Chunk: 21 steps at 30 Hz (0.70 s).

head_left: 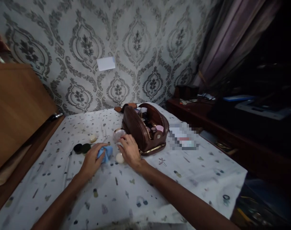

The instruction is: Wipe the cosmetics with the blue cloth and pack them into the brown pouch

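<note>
A crumpled light blue cloth (105,154) is gripped in the fingers of my left hand (93,159), low over the patterned tabletop. My right hand (130,151) has its fingers bent and apart, with the tips at the near side of a clear round container (118,134); I cannot tell if they touch it. Under that hand's thumb lies a small cream-coloured round piece (120,157). Just right of the right hand stands an unzipped brown leather pouch (139,131) with several cosmetic items inside. Beyond my left hand are an open dark compact (82,148) and a cream-coloured round item (93,138).
The table cover (116,198) is white with small prints. A blurred-out flat object (183,136) lies right of the pouch. A brown board-like panel (18,105) borders the left side, a patterned wall (136,48) the back. Dark furniture (195,111) stands at right.
</note>
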### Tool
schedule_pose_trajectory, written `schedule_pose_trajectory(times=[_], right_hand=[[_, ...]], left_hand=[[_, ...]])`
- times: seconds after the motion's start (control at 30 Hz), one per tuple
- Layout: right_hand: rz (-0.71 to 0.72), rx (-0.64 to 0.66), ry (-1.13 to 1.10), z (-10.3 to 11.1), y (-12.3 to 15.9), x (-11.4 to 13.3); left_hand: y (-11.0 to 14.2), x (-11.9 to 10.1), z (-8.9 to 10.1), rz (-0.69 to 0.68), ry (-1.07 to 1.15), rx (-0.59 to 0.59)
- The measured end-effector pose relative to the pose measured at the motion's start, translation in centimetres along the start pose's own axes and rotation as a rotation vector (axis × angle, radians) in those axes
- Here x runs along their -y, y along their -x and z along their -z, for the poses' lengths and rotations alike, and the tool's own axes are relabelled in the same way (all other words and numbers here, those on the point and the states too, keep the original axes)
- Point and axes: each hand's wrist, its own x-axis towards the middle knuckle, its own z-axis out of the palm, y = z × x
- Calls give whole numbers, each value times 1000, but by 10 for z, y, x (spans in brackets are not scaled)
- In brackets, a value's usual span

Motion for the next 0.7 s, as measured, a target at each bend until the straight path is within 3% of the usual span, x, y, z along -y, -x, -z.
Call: schedule_pose_trajectory(times=[0.17,0.3,0.4,0.57,0.7], right_hand=[[-48,229,62,7,10,8],[-101,351,95,19,14,11],[-35,440,29,24,14,8],[135,502,-120,15,16,-2],[31,400,-151,7,17,-10]], left_hand=[[10,-14,-8,-109,-19,53],[13,2,-22,-131,-98,-66],[15,13,-30,-128,-81,-48],[20,15,-30,-127,-102,-48],[23,20,-31,-105,-103,-63]])
